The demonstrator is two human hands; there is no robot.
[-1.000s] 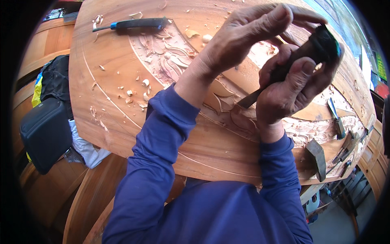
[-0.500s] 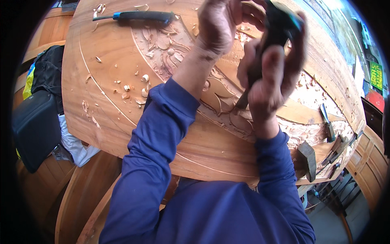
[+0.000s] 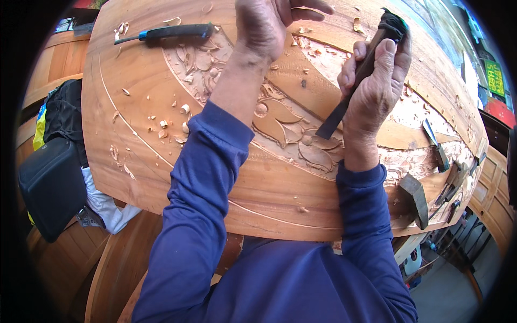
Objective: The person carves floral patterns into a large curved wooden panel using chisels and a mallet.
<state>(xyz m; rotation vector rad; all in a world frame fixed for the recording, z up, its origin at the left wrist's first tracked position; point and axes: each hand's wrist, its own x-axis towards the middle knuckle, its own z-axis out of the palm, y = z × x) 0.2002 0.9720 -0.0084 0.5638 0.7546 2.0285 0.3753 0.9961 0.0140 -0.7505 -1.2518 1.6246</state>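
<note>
My right hand is wrapped around a chisel, a dark tool with a broad flat blade and black wrapping at its upper end. It slants, blade pointing down and left over the carved flower band. Whether its edge touches the wood is unclear. To the left of it, my left hand is raised over the far part of the wooden panel, holding nothing, fingers stretched out to the right. Below the hands, a flower with smooth petals stands in relief, with smaller leaves around it.
A gouge-like tool with a black and blue handle lies far left on the panel. At right lie another chisel, a wooden block and several tools. Curled shavings are scattered about. A black case sits beyond the left edge.
My left hand has drawn away to the left from beside the chisel's upper end. My right hand has shifted slightly right, and the chisel leans more.
</note>
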